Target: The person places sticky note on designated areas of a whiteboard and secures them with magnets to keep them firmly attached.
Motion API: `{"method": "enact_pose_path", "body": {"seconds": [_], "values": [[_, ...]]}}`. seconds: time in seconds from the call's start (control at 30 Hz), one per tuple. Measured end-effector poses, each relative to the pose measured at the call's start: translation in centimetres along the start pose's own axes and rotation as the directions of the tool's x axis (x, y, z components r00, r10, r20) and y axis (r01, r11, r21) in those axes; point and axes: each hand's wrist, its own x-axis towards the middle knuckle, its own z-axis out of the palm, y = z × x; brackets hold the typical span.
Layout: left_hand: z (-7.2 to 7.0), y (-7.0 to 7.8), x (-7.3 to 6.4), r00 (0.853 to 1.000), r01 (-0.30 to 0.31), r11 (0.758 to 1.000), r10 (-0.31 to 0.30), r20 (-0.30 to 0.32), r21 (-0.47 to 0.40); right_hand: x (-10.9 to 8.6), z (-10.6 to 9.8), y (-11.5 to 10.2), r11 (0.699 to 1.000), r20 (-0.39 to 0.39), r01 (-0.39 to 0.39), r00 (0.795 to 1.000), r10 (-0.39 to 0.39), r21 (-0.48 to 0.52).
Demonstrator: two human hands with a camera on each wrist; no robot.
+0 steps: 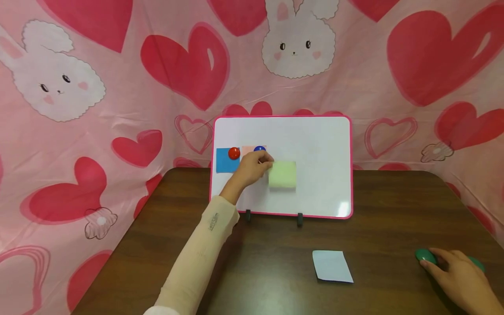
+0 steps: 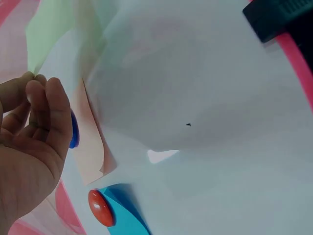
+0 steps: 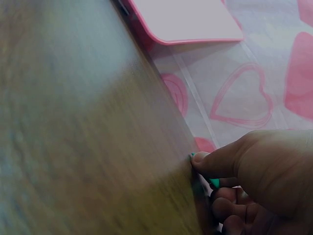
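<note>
My left hand (image 1: 253,168) pinches the upper left corner of a pale green paper note (image 1: 282,176) in front of the whiteboard (image 1: 319,144). Beside that hand, a peach note (image 2: 88,147) is on the board under a blue magnet (image 1: 260,149), partly hidden by the fingers. Farther left, a red magnet (image 1: 234,153) holds a blue note (image 1: 227,162). At the table's right side, my right hand (image 1: 458,271) grips a green round magnet (image 1: 425,256) between thumb and fingers. Another green magnet (image 1: 477,263) shows partly behind this hand.
A pale blue-white note (image 1: 332,266) lies on the brown table (image 1: 271,262) in front of the board. Black feet (image 1: 300,219) prop the whiteboard near the table's back edge. Behind it hangs a pink cloth (image 1: 354,83) with hearts and rabbits.
</note>
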Motion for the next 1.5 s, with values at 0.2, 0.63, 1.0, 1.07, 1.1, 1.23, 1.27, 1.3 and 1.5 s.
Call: {"method": "enact_pose_path", "body": {"seconds": [0.2, 0.63, 1.0, 1.07, 1.1, 1.23, 1.27, 1.3, 1.5], "values": [[0.0, 0.2, 0.6, 0.999, -0.038, 0.998, 0.04, -0.022, 0.055, 0.0, 0.0, 0.0, 1.0, -0.003, 0.003, 1.0, -0.003, 0.003], [-0.1, 0.6, 2.0, 0.996, -0.065, 0.994, 0.07, -0.057, 0.086, 0.1, 0.0, 0.0, 1.0, -0.017, 0.005, 1.0, -0.004, 0.016], [-0.4, 1.1, 3.0, 0.995, -0.043, 0.994, 0.052, -0.087, 0.103, 0.0, -0.1, -0.2, 1.0, -0.02, -0.008, 1.0, 0.008, 0.024], [-0.4, 1.2, 3.2, 0.994, -0.035, 0.993, 0.045, -0.094, 0.109, -0.1, -0.1, -0.2, 1.0, -0.022, -0.011, 1.0, 0.011, 0.026], [-0.4, 1.3, 3.2, 0.994, -0.03, 0.993, 0.041, -0.097, 0.112, -0.1, -0.1, -0.2, 1.0, -0.023, -0.011, 1.0, 0.012, 0.028], [-0.1, 1.4, 3.5, 0.994, -0.001, 0.992, 0.015, -0.112, 0.125, 0.0, -0.2, -0.1, 1.0, -0.023, -0.015, 1.0, 0.016, 0.024], [0.0, 1.4, 3.6, 0.993, 0.003, 0.992, 0.012, -0.117, 0.13, 0.0, -0.1, -0.1, 1.0, -0.021, -0.015, 1.0, 0.015, 0.024], [0.0, 1.5, 3.6, 0.993, 0.011, 0.991, 0.005, -0.12, 0.133, 0.0, -0.1, -0.1, 1.0, -0.02, -0.014, 1.0, 0.014, 0.027], [0.3, 1.8, 3.9, 0.988, 0.008, 0.98, 0.023, -0.155, 0.2, 0.0, -0.1, -0.1, 0.999, -0.029, -0.006, 1.0, 0.007, 0.033]]}}
